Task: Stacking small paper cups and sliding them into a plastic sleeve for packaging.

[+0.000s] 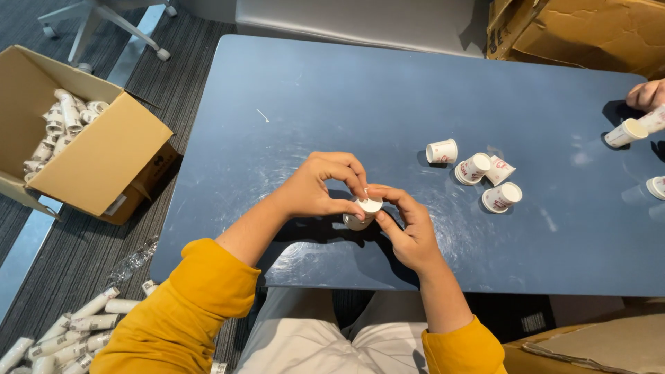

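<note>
Office-type room w/ dark striped carpet; blue tabletop (332, 104), scuffed, fills most of the view. Small white paper cup (362, 212) sits just above the tabletop near its front edge, approx mid-width, pinched between both hands. Cup lies tilted, long axis roughly pointing up-right toward the viewer's right hand, mouth end uppermost. Left hand (322, 185) comes in from the left, thumb + forefinger closed narrow on the cup's rim side; right hand (409, 232) comes from lower right, fingertips closed on the same cup from the other side. Both equally near, touching it.

Outward: four loose cups (478, 180) on their sides, right of centre, well apart from the hands. At the tabletop's right edge another person's hand (648, 95) w/ more cups (627, 131). Left on the floor: open cardboard box (83, 149) w/ stacked cup sleeves inside; more cup stacks (69, 332) on the carpet by the front-left corner. Chair base (104, 21) top left.
</note>
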